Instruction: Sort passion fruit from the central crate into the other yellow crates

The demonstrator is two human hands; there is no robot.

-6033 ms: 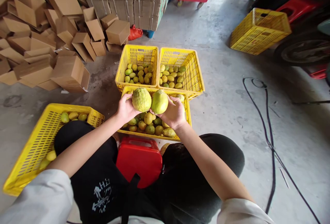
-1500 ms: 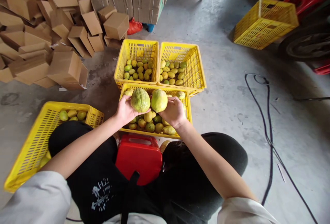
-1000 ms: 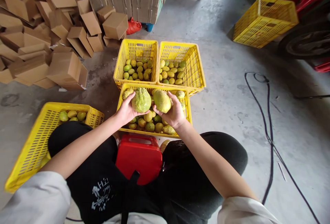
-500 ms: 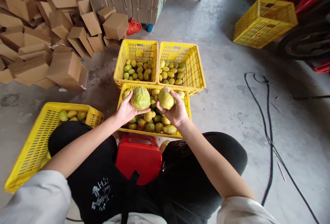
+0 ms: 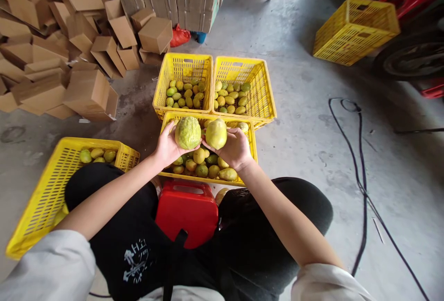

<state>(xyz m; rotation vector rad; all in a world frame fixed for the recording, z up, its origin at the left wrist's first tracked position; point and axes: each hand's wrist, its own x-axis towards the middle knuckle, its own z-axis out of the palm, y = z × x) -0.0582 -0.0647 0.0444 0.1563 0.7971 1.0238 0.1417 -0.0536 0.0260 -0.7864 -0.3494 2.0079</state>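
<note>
My left hand [image 5: 167, 146] cradles a large, bumpy green-yellow lemon [image 5: 188, 132], its fingers passing underneath. A smoother yellow-green lemon [image 5: 216, 134] rests against the fingers of my right hand [image 5: 237, 149]. Both fruits are held up side by side with a small gap between them, and my fingertips nearly meet below. Under my hands stands a yellow plastic crate [image 5: 204, 179] of loose lemons [image 5: 201, 170], some yellow and some green. My hands hide part of its contents.
Two yellow crates [image 5: 272, 93] with more lemons [image 5: 187, 95] stand just beyond. Another crate [image 5: 34, 204] lies by my left knee. A red stool [image 5: 187, 213] sits between my legs. Cardboard boxes [image 5: 88, 90] pile up at left; a black cable [image 5: 362, 171] runs along the right floor.
My right hand has moved left with its lemon, bringing it closer to the bumpy one. That lemon has also turned in the fingers. My left hand has shifted only slightly.
</note>
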